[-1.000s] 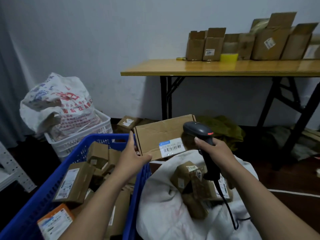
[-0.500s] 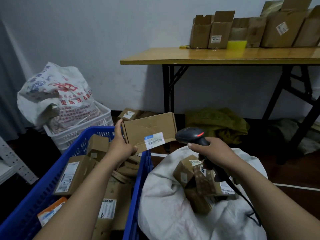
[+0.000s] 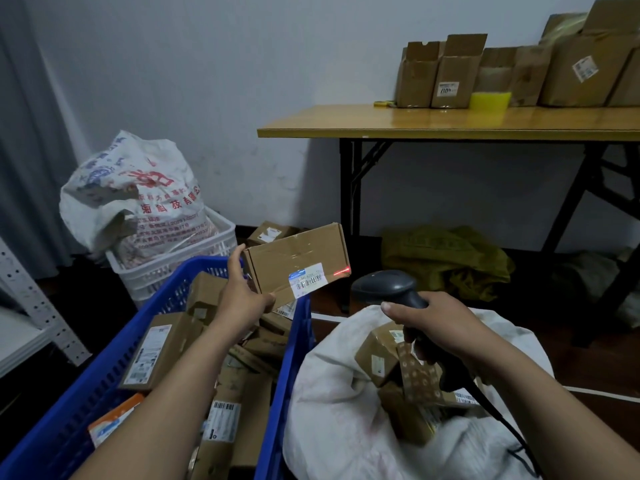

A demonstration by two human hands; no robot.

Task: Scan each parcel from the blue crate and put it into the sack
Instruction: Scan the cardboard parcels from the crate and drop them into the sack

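Above the blue crate [image 3: 292, 368], the left hand [image 3: 242, 299] grips a cardboard parcel [image 3: 294, 251], the right hand [image 3: 436, 327] a barcode scanner [image 3: 384, 287], whose red line [image 3: 342, 271] should meet the barcode label [image 3: 308, 278].

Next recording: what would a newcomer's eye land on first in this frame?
The red scan line glows on the cardboard parcel at centre, which the left hand holds above the blue crate. Just right of it, the right hand grips the black scanner over the white sack, which has parcels inside.
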